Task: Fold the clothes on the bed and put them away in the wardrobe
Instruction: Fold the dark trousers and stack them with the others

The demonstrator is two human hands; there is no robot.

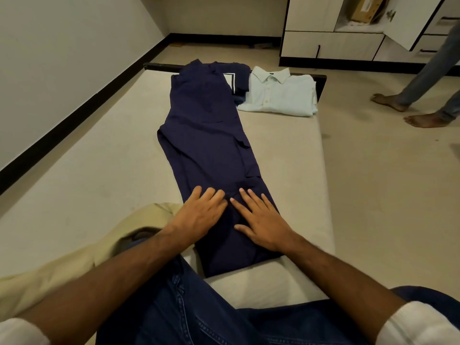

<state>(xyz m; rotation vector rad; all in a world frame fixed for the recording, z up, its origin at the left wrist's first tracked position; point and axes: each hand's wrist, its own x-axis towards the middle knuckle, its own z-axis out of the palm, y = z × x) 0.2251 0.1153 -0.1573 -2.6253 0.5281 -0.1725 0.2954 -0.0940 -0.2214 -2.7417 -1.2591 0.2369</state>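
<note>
Navy trousers (209, 145) lie stretched lengthwise down the middle of the frame on a beige mattress (74, 183), folded leg over leg, with the waist end toward the top of the picture and the hems toward the bottom. Both hands lie flat on the lower part of the fabric: the left hand (199, 215) with straight fingers side by side, the right hand (261, 222) with straight fingers spread, neither one grasping the cloth. The fingertips of the two hands nearly meet at a crease. Above and right of the trousers, a folded pale mint button-up shirt (278, 93) rests near the far edge of the mattress, and a folded dark navy garment (239, 75) with a white stripe sits between it and the trouser waist, partly under the waist. A tan garment (62, 265) lies at lower left, under the left forearm, and blue jeans (179, 314) show at the bottom centre. A white wardrobe (331, 43) with an open door stands at upper right, and another person's bare feet (388, 100) stand on the floor at right.
</note>
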